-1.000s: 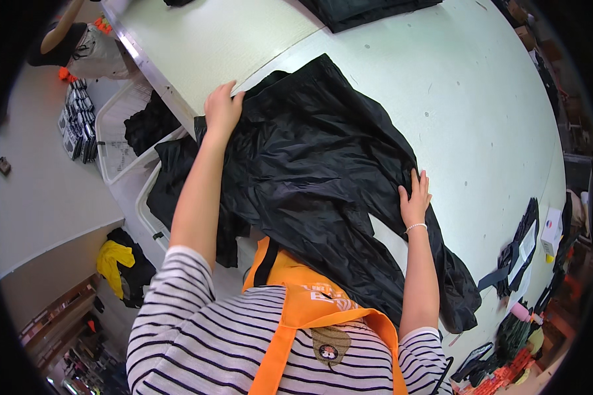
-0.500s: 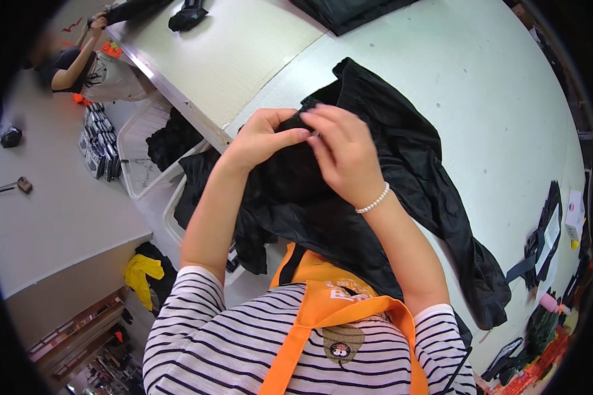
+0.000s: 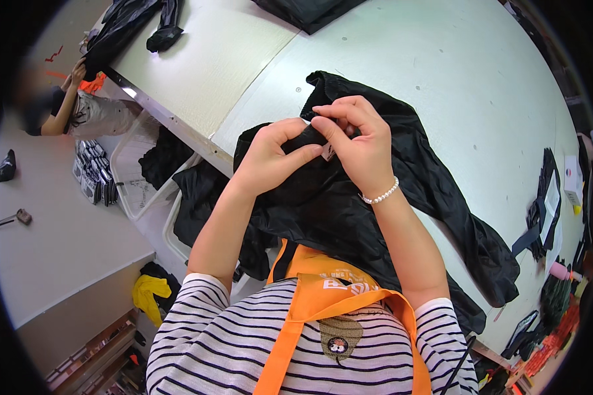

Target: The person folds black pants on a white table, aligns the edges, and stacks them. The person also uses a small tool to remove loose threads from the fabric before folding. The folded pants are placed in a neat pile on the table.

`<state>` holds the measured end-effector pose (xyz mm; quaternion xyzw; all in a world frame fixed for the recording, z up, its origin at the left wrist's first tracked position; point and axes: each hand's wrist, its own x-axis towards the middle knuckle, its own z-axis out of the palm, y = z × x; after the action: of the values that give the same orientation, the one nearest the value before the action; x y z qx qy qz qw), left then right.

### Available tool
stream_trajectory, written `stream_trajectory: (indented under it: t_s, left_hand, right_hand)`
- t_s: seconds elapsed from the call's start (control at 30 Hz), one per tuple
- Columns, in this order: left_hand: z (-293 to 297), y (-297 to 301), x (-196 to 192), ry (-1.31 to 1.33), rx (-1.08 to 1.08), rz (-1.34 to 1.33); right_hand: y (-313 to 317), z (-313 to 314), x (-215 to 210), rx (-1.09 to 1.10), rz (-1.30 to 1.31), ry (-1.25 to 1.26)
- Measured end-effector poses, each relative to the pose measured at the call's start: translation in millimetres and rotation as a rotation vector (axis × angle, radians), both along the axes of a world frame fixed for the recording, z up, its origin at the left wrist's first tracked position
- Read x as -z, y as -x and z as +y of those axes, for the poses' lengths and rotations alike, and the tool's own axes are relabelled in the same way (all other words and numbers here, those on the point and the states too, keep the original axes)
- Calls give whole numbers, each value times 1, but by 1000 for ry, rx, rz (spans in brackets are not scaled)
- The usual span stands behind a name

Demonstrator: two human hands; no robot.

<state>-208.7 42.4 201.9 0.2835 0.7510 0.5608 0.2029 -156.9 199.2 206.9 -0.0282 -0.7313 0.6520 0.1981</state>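
A thin, shiny black garment (image 3: 435,164) lies in folds across the near part of the table and hangs over its edge against my body. One long sleeve or leg of it stretches to the right. My left hand (image 3: 277,157) pinches its edge between thumb and fingers. Right beside it, my right hand (image 3: 364,141) also pinches the edge, the thumb and fingers of both hands almost meeting. A small white label (image 3: 328,152) shows between the hands, below the fingertips. The exact bit of cloth in the right fingers is partly hidden.
The white table (image 3: 402,59) runs away ahead. At the left stand white plastic baskets (image 3: 126,191) with black cloth, and stacked packets (image 3: 93,172). A co-worker (image 3: 66,112) handles black cloth at the far left. Dark strips (image 3: 545,197) and a white box (image 3: 572,178) lie right.
My right hand has turned and closed on the garment's edge beside my left. The white label now shows. The view has shifted slightly, and the co-worker's black cloth hangs lower.
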Motion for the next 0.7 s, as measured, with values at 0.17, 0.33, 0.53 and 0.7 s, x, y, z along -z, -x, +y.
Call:
stream_trajectory:
  t_s: [0.17,0.33,0.53,0.7]
  left_hand:
    - [9,-9,-3,29,-51,-15]
    - [16,-14,1,-193,-150,-175]
    - [27,-19,3,-104,-249,396]
    - [36,-28,-2,-58,-137,363]
  right_hand:
    - [3,-2,14,179,153,-156]
    - [5,11,21,148,-45,581]
    - [-10,17,20,21,77,174]
    - [-25,26,15,5,-34,268]
